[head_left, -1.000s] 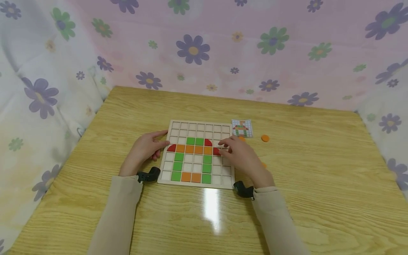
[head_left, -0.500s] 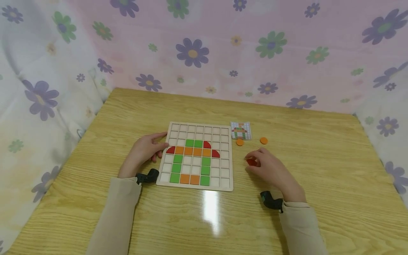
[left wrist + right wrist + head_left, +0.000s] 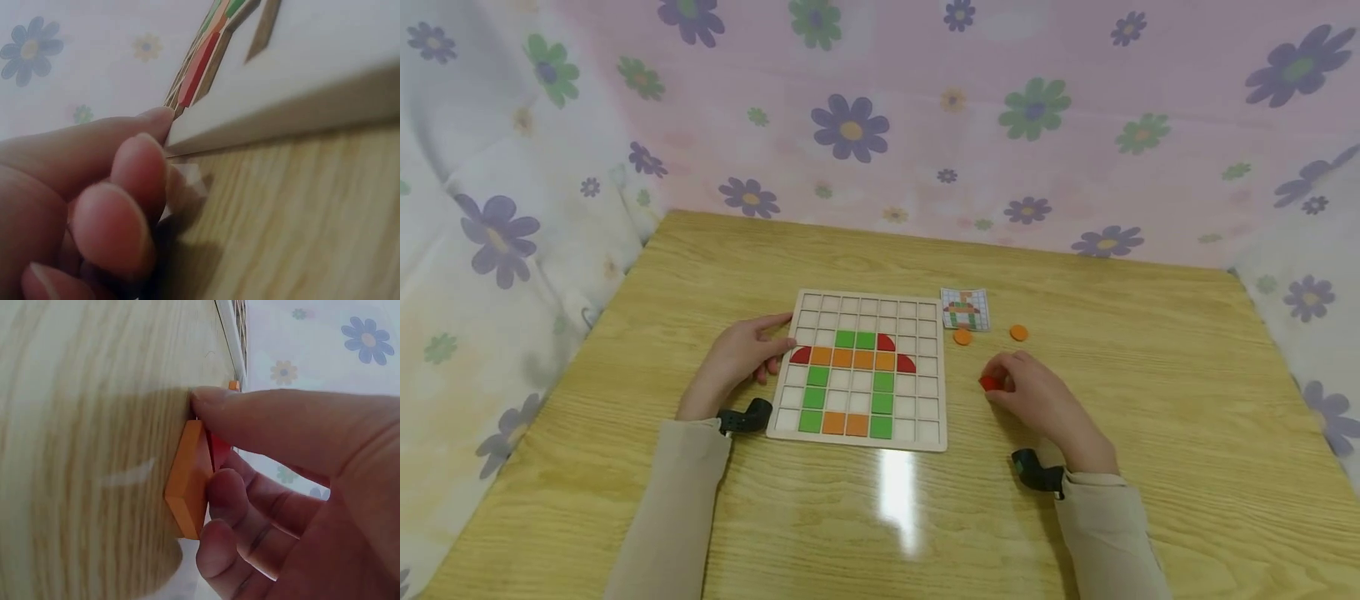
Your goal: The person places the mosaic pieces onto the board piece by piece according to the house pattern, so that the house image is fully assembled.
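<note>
In the head view, a wooden grid board (image 3: 932, 435) holds red quarter-round, orange square and green square tiles in a pattern. My left hand (image 3: 741, 358) holds its left edge, the thumb on the rim; the left wrist view shows the other fingers (image 3: 115, 228) curled beside the board's side wall. To the right of the board, my right hand (image 3: 1037, 400) pinches a red tile (image 3: 989, 383) between thumb and fingertips, close over the table. In the right wrist view, that red tile (image 3: 219, 450) is partly hidden behind the thumb and an orange tile (image 3: 189, 478).
A small printed pattern card (image 3: 966, 309) lies by the board's top right corner. Near it are two round orange pieces, one below the card (image 3: 962, 337) and one farther right (image 3: 1018, 332). Patterned cloth (image 3: 910, 125) encloses the back and sides of the wooden table (image 3: 820, 517).
My right hand has moved from the board to the table on the right, leaving a red tile in the board's right side, and now pinches another red tile. My left hand stays at the edge.
</note>
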Tool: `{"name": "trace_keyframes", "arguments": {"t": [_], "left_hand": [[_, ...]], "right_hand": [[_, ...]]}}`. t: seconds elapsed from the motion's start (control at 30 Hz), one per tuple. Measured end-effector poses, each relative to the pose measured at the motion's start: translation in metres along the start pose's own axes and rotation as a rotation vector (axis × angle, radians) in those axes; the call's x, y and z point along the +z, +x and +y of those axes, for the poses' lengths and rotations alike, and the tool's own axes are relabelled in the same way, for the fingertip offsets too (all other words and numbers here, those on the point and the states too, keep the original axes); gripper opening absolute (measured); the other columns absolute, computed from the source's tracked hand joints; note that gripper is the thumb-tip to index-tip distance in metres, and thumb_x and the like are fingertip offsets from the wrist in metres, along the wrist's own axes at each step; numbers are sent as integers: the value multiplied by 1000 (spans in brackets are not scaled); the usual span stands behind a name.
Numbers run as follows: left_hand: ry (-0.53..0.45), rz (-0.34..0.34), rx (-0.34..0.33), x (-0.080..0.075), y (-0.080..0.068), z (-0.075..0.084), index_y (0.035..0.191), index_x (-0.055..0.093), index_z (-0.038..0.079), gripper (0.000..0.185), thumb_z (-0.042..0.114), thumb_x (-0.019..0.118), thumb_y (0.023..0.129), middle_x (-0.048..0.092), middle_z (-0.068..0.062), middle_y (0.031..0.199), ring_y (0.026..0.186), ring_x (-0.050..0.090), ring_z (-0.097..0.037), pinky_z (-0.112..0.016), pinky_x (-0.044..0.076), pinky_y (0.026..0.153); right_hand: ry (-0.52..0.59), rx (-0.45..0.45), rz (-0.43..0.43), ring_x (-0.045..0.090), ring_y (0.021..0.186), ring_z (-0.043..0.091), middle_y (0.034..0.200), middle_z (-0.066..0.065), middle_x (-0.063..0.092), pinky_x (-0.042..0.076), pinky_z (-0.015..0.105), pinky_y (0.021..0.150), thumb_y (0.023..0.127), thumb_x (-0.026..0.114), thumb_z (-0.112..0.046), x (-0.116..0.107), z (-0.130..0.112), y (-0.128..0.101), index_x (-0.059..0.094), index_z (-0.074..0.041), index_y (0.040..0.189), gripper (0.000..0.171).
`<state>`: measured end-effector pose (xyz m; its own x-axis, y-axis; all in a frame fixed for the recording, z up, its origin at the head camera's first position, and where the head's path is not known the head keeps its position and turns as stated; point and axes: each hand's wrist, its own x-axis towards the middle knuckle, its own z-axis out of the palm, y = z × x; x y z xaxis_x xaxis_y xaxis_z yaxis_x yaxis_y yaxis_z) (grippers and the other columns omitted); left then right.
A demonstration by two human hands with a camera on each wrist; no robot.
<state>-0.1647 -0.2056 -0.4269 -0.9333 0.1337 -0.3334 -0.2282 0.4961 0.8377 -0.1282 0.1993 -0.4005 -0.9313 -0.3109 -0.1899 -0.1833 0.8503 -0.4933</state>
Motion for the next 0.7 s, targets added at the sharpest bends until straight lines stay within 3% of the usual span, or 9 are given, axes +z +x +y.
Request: {"name": "trace_keyframes", "arguments": {"t": [0.17,0.5,0.7], "left_hand": [[-43,-8,14,-5,-1,3,135,45,32,51,38,62,87,57,-10,65,48,45,-15,-28,43,44],[-19,-7,11,0,-2,-1,134,46,32,50,36,62,87,56,-10,63,47,47,-16,-33,49,48],[-19,1,29,-1,-2,-4,135,45,31,50,37,61,88,56,-11,64,48,48,-16,-33,49,48]], "right_hand": [[49,10,-7,49,76,17,87,0,57,42,30,68,85,65,-15,0,-3,3,57,-13,96,13],[61,40,-35,48,73,16,81,-3,57,41,29,66,86,65,-24,6,-4,2,57,-18,90,11],[49,24,-7,50,73,15,83,-4,59,42,29,66,87,64,-28,5,-5,3,58,-19,90,11]]}}
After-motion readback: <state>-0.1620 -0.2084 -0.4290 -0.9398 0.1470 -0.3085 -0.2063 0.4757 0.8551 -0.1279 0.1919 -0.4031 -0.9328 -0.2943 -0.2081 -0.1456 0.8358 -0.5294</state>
